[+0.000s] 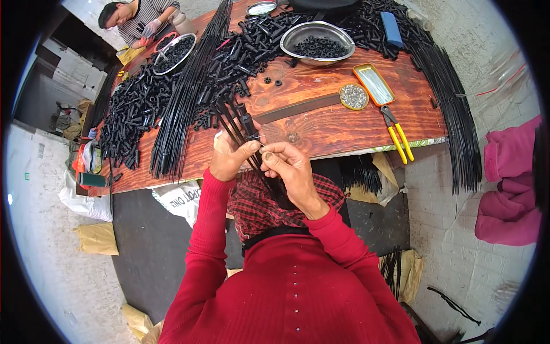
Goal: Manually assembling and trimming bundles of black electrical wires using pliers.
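Observation:
Above my lap, my left hand (229, 157) is closed round a small bunch of long black rods (232, 123). A black ribbed plastic fitting (247, 121) sits on them near their upper end. My right hand (292, 172) pinches a thin, pale wire (262, 139) against the fitting's lower end, thumb and forefinger close to my left thumb. Exactly how the wire runs is too small to tell. The rods' lower ends go down behind my right hand toward the red-and-black checked cloth (258, 203) on my lap.
Heaps of black plastic fittings (132, 109) and a long black rod bundle (183, 109) cover the wooden table (321, 129). A metal bowl (318, 60), a tin of small metal pieces (354, 97), a tray of wires (375, 85) and yellow-handled pliers (397, 135) lie ahead. Another person (140, 23) works far left.

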The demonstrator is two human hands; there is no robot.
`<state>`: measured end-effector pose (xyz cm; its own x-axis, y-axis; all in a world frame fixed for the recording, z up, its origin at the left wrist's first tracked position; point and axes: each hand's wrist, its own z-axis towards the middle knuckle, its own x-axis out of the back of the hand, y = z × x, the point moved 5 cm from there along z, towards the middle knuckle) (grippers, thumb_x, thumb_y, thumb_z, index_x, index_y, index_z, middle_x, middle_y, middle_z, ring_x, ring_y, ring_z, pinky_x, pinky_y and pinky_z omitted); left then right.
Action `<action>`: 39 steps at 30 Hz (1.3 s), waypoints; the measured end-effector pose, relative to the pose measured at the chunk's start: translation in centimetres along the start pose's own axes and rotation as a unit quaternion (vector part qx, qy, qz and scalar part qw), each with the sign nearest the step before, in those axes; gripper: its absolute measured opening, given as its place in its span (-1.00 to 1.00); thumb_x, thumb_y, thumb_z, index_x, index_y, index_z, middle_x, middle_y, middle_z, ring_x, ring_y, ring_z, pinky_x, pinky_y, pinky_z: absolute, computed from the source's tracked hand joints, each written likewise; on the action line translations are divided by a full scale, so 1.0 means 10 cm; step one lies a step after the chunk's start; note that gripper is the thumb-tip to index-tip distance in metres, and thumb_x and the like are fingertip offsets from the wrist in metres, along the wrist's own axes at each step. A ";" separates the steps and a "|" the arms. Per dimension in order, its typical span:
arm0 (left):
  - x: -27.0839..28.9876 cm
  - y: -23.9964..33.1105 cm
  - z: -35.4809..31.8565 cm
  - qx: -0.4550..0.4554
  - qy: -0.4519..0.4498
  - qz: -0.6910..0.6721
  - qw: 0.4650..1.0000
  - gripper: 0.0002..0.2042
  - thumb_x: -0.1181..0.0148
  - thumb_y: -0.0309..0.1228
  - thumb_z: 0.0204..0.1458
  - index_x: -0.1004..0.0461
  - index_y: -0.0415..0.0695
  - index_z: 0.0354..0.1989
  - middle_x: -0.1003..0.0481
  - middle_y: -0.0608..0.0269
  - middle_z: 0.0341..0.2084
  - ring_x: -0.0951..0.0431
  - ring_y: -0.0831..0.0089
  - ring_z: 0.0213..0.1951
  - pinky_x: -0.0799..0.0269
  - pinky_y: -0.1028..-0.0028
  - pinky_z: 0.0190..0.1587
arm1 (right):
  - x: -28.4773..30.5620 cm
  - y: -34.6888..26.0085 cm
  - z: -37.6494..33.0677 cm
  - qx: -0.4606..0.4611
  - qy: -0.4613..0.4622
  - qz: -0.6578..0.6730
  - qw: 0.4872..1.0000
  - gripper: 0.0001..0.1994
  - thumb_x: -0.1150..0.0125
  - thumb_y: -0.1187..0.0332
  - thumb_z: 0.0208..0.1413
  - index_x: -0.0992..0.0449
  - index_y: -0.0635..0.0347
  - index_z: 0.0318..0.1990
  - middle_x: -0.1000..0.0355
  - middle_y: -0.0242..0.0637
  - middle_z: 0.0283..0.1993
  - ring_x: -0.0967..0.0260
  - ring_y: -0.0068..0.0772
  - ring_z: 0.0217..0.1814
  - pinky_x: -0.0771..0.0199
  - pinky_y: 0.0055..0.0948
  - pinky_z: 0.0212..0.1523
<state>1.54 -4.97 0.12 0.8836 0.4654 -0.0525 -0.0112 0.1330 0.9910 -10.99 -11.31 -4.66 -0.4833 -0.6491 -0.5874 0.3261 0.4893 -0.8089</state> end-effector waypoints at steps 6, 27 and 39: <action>-0.03 0.00 -0.01 -0.011 -0.022 0.002 1.000 -0.66 -0.28 -0.50 0.01 -0.38 -0.22 -0.04 -0.49 0.29 -0.27 -0.48 0.54 -0.20 -0.40 0.49 -0.09 | 0.10 -0.34 -0.03 0.076 0.055 -0.178 0.979 -0.80 -0.22 0.41 0.13 -0.48 0.27 -0.12 -0.42 -0.45 -0.36 -0.29 -0.73 -0.44 -0.32 -0.70 -0.39; -0.13 0.00 0.02 -0.013 0.016 0.033 0.999 -0.66 -0.26 -0.54 0.03 -0.35 -0.23 -0.02 -0.46 0.29 -0.20 -0.47 0.54 -0.14 -0.39 0.51 -0.04 | -0.06 -0.60 0.03 0.269 0.098 -0.358 0.889 -0.92 -0.23 0.55 0.07 -0.54 0.34 -0.27 -0.40 -0.36 -0.33 -0.32 -0.70 -0.45 -0.33 -0.66 -0.48; -0.04 -0.04 0.06 -0.004 -0.002 0.014 1.000 -0.67 -0.28 -0.49 -0.01 -0.39 -0.25 -0.07 -0.49 0.31 -0.33 -0.50 0.53 -0.26 -0.40 0.51 -0.12 | 1.66 -1.47 -0.40 0.283 0.341 -0.723 0.530 -0.80 -0.26 0.36 0.01 -0.46 0.20 -0.22 -0.35 -0.19 -0.21 -0.31 -0.08 -0.16 -0.36 -0.20 -0.20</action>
<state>1.45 -5.69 -0.21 0.8844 0.4660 -0.0250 -0.0389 0.1272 0.9911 -27.10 -26.98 -2.43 -0.6780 0.3489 0.6470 -0.6880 -0.6112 -0.3914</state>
